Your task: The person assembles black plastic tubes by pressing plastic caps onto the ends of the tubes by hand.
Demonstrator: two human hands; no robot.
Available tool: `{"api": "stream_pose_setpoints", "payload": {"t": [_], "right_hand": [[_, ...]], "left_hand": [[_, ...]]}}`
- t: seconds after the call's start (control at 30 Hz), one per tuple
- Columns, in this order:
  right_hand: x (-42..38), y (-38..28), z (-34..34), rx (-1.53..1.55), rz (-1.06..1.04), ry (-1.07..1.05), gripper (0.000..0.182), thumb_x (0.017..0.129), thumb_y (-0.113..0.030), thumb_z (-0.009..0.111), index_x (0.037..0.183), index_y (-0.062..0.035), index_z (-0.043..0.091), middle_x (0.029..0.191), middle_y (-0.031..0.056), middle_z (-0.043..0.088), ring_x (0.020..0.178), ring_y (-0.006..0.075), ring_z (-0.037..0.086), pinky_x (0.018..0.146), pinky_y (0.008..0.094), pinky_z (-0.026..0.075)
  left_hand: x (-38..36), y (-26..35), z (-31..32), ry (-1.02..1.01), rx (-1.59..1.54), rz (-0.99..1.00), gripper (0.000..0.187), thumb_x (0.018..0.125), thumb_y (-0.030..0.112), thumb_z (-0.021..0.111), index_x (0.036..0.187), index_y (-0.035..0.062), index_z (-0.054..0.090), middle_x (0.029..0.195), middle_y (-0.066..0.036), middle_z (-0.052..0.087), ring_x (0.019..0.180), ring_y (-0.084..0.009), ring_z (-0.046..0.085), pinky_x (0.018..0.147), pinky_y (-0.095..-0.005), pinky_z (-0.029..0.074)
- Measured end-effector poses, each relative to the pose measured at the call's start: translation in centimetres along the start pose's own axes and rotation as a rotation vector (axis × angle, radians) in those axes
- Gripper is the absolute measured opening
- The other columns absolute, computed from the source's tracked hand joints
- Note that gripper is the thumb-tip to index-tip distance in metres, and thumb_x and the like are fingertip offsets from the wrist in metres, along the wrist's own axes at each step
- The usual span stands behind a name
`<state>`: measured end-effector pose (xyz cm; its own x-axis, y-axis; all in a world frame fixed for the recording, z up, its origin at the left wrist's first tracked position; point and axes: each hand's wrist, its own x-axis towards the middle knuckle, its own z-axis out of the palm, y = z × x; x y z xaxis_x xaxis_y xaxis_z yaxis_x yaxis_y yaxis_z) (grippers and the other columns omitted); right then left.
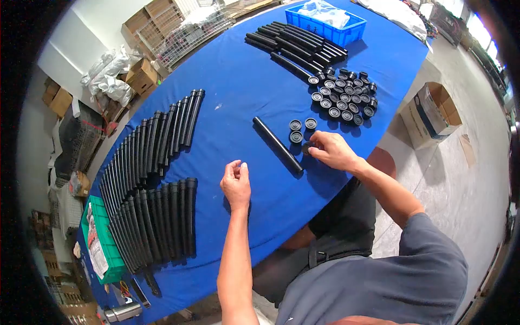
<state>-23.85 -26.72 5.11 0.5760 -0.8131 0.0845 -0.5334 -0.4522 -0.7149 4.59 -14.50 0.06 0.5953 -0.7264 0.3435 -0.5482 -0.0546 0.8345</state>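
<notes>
The right hand [332, 152] grips a round black cap [307, 148] over a blue-clothed table [233, 130].
The left hand [236, 185] curls half-open; between them lies a long black tube [277, 145], rightward an open cardboard box [428, 122] on grey floor [482, 184].

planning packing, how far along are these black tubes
Two rows of black tubes with thicker ends look done. The right hand touches a round black cap; one loose black tube lies nearby. Apparently left: the black tubes by the blue plastic crate and the heap of round black caps.
</notes>
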Motion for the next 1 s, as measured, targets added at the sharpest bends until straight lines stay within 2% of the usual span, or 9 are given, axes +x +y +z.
{"api": "stream_pose_setpoints", "payload": {"t": [0.17,0.27,0.4,0.57,0.67,0.8,0.83,0.93,1.0], "right_hand": [[1.0,0.7,-0.9,-0.398,-0.085,-0.094,0.031,0.096,-0.031,0.065,0.106,-0.0022,0.074,0.091,0.0167,0.067,0.094,0.0363,0.066,0.083,0.0478,0.053],[4.0,-1.2,-3.9,-0.614,0.069,-0.072,0.028,0.095,-0.032,0.064,0.094,-0.0044,0.071,0.089,0.0160,0.066,0.091,0.0362,0.067,0.082,0.0488,0.053],[9.8,1.7,-7.0,-0.773,-0.254,0.230,0.027,0.086,-0.033,0.074,0.090,-0.0059,0.073,0.103,0.0176,0.064,0.106,0.0350,0.062,0.090,0.0479,0.051],[13.8,4.0,-5.6,-0.943,-0.079,0.117,0.030,0.077,-0.036,0.081,0.087,-0.0073,0.078,0.110,0.0135,0.062,0.112,0.0317,0.057,0.093,0.0431,0.047],[14.4,4.4,-5.3,-0.917,-0.149,0.091,0.029,0.078,-0.035,0.080,0.084,-0.0067,0.077,0.110,0.0139,0.062,0.113,0.0323,0.056,0.095,0.0439,0.047],[16.5,5.5,-5.1,-0.871,-0.260,0.189,0.033,0.080,-0.035,0.079,0.101,-0.0093,0.074,0.109,0.0150,0.062,0.114,0.0345,0.056,0.096,0.0460,0.047],[17.4,5.9,-5.3,-0.898,-0.199,0.144,0.041,0.083,-0.040,0.076,0.113,-0.0121,0.072,0.112,0.0167,0.063,0.118,0.0367,0.057,0.098,0.0490,0.046],[19.3,5.7,-6.1,-0.841,0.045,-0.057,0.044,0.087,-0.046,0.072,0.115,-0.0120,0.072,0.119,0.0193,0.063,0.124,0.0396,0.056,0.101,0.0524,0.044],[19.9,5.7,-6.3,-0.869,0.058,-0.093,0.046,0.089,-0.049,0.069,0.119,-0.0136,0.071,0.125,0.0191,0.064,0.125,0.0387,0.057,0.103,0.0544,0.043]], "left_hand": [[-0.2,0.1,0.0,-0.016,-0.007,-0.026,0.020,0.093,0.017,0.073,0.103,0.0001,0.071,0.076,-0.007,0.069,0.066,-0.0144,0.064,0.063,-0.0313,0.053],[0.1,0.0,0.0,-0.020,-0.019,-0.039,0.020,0.093,0.016,0.073,0.104,-0.0003,0.071,0.077,-0.007,0.069,0.067,-0.0137,0.063,0.063,-0.0310,0.052],[0.0,0.0,0.0,-0.038,-0.030,-0.067,0.021,0.093,0.016,0.073,0.105,-0.0005,0.071,0.077,-0.006,0.069,0.067,-0.0128,0.063,0.064,-0.0302,0.052],[0.0,-0.2,0.1,-0.029,-0.069,-0.090,0.019,0.094,0.015,0.073,0.105,-0.0014,0.071,0.080,-0.003,0.068,0.069,-0.0086,0.059,0.064,-0.0270,0.050],[0.0,0.0,0.1,-0.029,-0.079,-0.111,0.018,0.095,0.014,0.073,0.104,-0.0019,0.072,0.083,-0.001,0.068,0.072,-0.0067,0.058,0.065,-0.0252,0.049],[0.0,-0.1,0.2,-0.035,-0.104,-0.088,0.018,0.095,0.014,0.073,0.102,-0.0019,0.072,0.084,-0.001,0.069,0.072,-0.0065,0.059,0.065,-0.0249,0.050],[0.0,0.0,0.1,-0.042,-0.103,-0.105,0.018,0.095,0.014,0.073,0.102,-0.0021,0.072,0.084,-0.001,0.070,0.072,-0.0065,0.059,0.066,-0.0249,0.050],[0.0,0.0,0.0,-0.048,-0.104,-0.124,0.018,0.095,0.014,0.072,0.102,-0.0023,0.072,0.084,-0.002,0.070,0.072,-0.0065,0.060,0.066,-0.0249,0.050],[0.0,-0.2,0.1,-0.044,-0.114,-0.099,0.017,0.096,0.014,0.072,0.102,-0.0021,0.072,0.085,-0.002,0.071,0.073,-0.0063,0.060,0.066,-0.0249,0.051]]}}
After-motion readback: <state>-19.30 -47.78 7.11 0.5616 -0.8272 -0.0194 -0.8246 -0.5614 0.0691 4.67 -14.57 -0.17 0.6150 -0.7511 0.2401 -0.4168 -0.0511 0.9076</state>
